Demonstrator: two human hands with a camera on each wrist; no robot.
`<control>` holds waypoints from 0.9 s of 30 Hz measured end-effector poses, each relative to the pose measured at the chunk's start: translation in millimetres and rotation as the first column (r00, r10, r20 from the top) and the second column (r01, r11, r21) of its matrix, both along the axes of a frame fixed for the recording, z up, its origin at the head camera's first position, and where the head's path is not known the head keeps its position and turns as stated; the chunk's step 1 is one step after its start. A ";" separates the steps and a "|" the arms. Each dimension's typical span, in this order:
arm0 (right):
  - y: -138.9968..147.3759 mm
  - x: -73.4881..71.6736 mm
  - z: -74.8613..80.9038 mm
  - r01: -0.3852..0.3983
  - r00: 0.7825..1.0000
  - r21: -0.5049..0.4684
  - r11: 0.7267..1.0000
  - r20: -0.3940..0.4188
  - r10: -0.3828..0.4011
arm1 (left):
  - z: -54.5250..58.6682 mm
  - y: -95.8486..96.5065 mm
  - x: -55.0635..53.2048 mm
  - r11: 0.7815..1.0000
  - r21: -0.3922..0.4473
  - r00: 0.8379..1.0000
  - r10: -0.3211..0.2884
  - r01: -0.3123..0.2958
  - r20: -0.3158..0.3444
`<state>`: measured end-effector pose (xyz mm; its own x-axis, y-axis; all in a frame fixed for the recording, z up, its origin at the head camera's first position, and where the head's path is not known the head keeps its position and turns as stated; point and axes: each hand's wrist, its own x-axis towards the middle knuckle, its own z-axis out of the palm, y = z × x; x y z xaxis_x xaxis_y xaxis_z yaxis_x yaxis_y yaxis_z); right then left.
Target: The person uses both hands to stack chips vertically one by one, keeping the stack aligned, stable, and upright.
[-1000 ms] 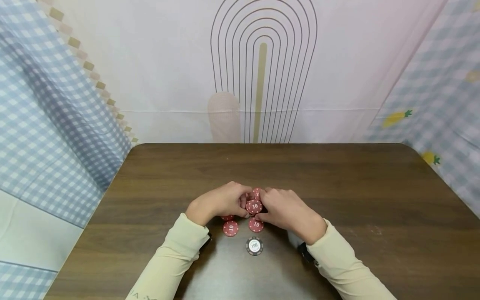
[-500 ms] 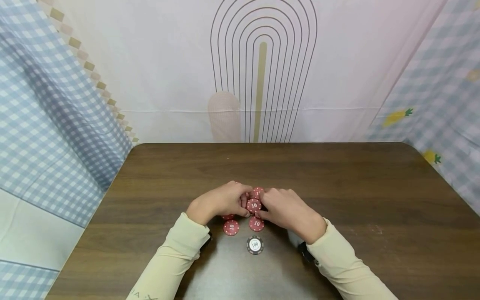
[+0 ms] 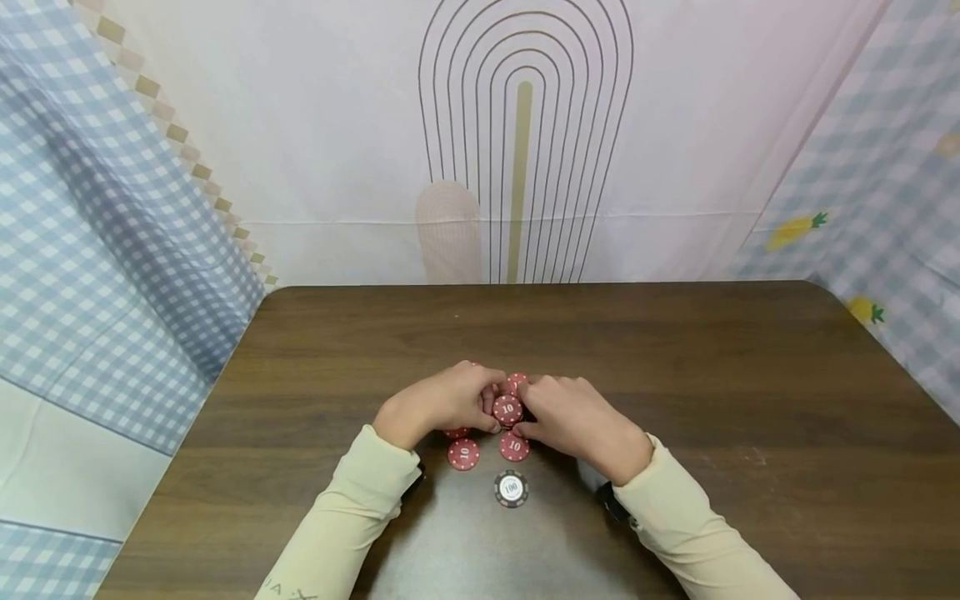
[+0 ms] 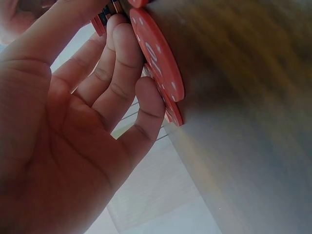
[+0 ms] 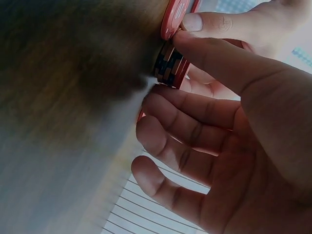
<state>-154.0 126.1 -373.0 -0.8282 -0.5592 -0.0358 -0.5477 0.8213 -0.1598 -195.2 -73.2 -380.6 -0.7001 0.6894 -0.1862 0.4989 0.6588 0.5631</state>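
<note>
In the head view, a small stack of poker chips [image 3: 507,409] stands between my two hands, a red 10 chip on top. From the right wrist, the dark chips [image 5: 168,66] under the red one show edge-on. My left hand [image 3: 448,402] holds the stack from the left with curled fingers and thumb. On the other side, my right hand [image 3: 581,421] holds it between thumb and fingers. Close by lie red 10 chips: one behind the stack [image 3: 517,382], one in front [image 3: 513,446]. A red chip [image 4: 158,53] lies beside my left fingers in the left wrist view.
A red chip [image 3: 463,454] lies left of centre, with another red chip [image 3: 457,432] partly under my left hand. Nearest my body is a black 100 chip [image 3: 512,488]. The brown wooden table [image 3: 697,350] ends at a patterned cloth [image 3: 337,125] behind.
</note>
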 end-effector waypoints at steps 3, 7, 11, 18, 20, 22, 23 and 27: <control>0.4 -0.5 1.6 0.008 0.999 0.011 1.000 0.033 -0.008 | -0.2 -0.1 -0.6 1.000 0.001 1.000 0.002 -0.002 0.002; 1.1 -1.4 3.0 0.014 0.999 0.021 1.000 0.051 -0.015 | -0.1 0.0 -1.1 1.000 0.001 1.000 -0.002 0.002 0.005; 1.9 -1.9 1.3 0.000 1.000 0.013 1.000 0.022 0.000 | -0.2 0.0 -1.2 1.000 -0.007 1.000 -0.002 0.002 0.000; 4.7 -2.3 -4.0 -0.023 0.999 -0.021 1.000 -0.045 0.022 | -0.1 2.0 -1.0 1.000 -0.008 1.000 0.001 -0.001 0.007; 4.9 -2.8 -5.4 -0.028 0.998 -0.024 0.999 -0.056 0.027 | -0.3 1.9 -1.3 1.000 -0.008 1.000 -0.006 0.006 0.006; 5.0 -3.4 -6.1 -0.034 0.997 -0.027 0.999 -0.066 0.032 | 0.0 1.6 -1.6 1.000 -0.006 1.000 -0.012 0.012 0.007; 5.0 -3.8 -6.2 -0.036 0.997 -0.028 0.999 -0.068 0.034 | 0.1 1.3 -1.9 1.000 -0.006 1.000 -0.013 0.013 0.008; 5.1 -4.3 -3.4 -0.024 0.999 -0.023 0.999 -0.042 0.023 | 0.5 0.2 -2.4 1.000 -0.004 1.000 -0.016 0.016 0.011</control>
